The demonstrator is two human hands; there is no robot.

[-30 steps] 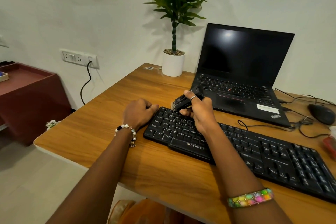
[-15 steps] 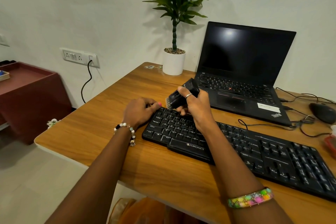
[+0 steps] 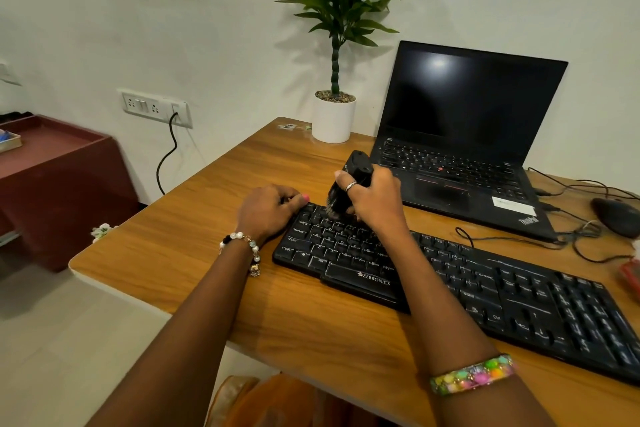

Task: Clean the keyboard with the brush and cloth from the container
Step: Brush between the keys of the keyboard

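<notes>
A black Zebronics keyboard (image 3: 485, 288) lies slanted across the wooden desk (image 3: 207, 239). My right hand (image 3: 375, 199) grips a black brush (image 3: 349, 180), held nearly upright with its bristles down on the top-left key rows. My left hand (image 3: 268, 208) rests at the keyboard's far left corner, fingers curled against its edge, steadying it. No cloth is in view, and only a red edge of something (image 3: 632, 276) shows at the far right.
An open black laptop (image 3: 467, 135) stands right behind the keyboard. A white pot with a green plant (image 3: 333, 118) sits at the desk's back. A black mouse (image 3: 616, 217) and loose cables (image 3: 519, 236) lie at the right. A maroon cabinet (image 3: 52, 177) stands left.
My right hand turned the brush from lying slanted with bristles pointing left to nearly upright, bristles down on the upper-left keys. My left hand stayed at the keyboard's corner.
</notes>
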